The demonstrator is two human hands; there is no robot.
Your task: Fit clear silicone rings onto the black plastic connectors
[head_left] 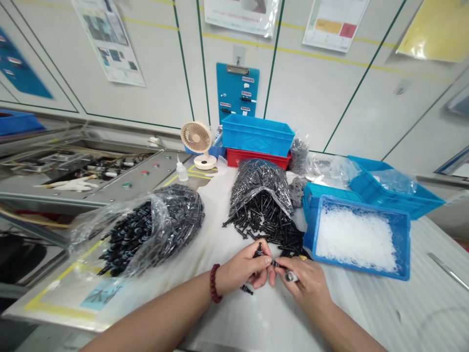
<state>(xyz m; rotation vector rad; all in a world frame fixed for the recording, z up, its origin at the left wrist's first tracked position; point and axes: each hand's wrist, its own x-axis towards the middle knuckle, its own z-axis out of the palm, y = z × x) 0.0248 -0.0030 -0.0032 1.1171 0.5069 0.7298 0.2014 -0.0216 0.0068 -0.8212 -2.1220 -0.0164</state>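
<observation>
My left hand (242, 266), with a dark red bead bracelet (215, 283) at the wrist, is closed on small black plastic parts; one black part (258, 250) sticks up between thumb and fingers, another end (246, 289) shows below the palm. Touching it from the right, my right hand (306, 278) pinches a thin black piece (277, 264) at the fingertips. A white-ended cylinder (291, 276) also sits in its grip, its kind unclear. Behind both hands, slim black parts (264, 212) spill from an open clear bag (266, 178).
On the left lies another clear bag (179, 210) of black parts. A blue bin (366, 274) of small translucent pieces stands at right, near more blue bins (425, 195). Behind are a small fan (198, 139), a dropper bottle (181, 171) and a blue crate (256, 132) on a red one (238, 157).
</observation>
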